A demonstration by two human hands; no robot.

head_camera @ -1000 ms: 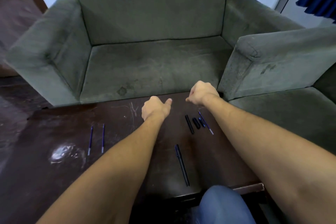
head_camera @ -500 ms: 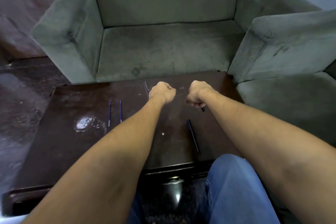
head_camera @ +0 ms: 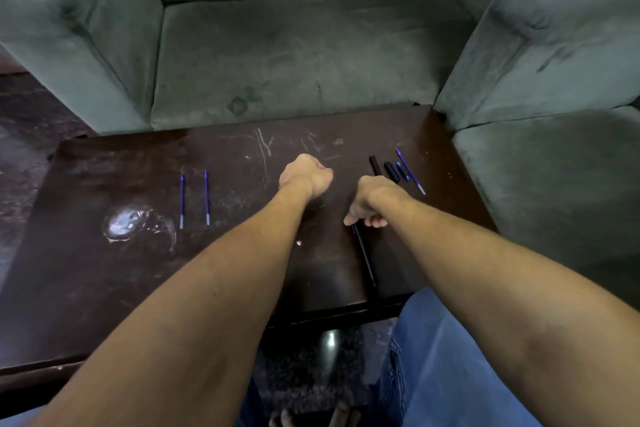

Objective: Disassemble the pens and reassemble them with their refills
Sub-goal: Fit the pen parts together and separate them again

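A whole black pen point(head_camera: 366, 258) lies on the dark table point(head_camera: 104, 270), near its front edge. My right hand point(head_camera: 372, 203) is over the pen's far end, thumb and curled fingers pinching it. My left hand point(head_camera: 306, 175) is a closed fist just left of it, with nothing visible in it. Loose pen parts lie beyond my right hand: a black barrel point(head_camera: 374, 165), a black cap point(head_camera: 391, 170), a small blue piece point(head_camera: 402, 172) and a blue refill point(head_camera: 410, 172). Two more blue refills point(head_camera: 181, 199) point(head_camera: 206, 198) lie side by side on the table's left.
A green sofa point(head_camera: 294, 55) stands right behind the table, and a second green seat point(head_camera: 554, 163) touches its right side. A bright glare patch point(head_camera: 128, 222) marks the tabletop's left. My knee in blue jeans point(head_camera: 450, 357) is below the table's front edge.
My right hand has drawn back from the loose parts and come down on the whole pen's far end. My left hand has stayed a fist. The view has tilted further down.
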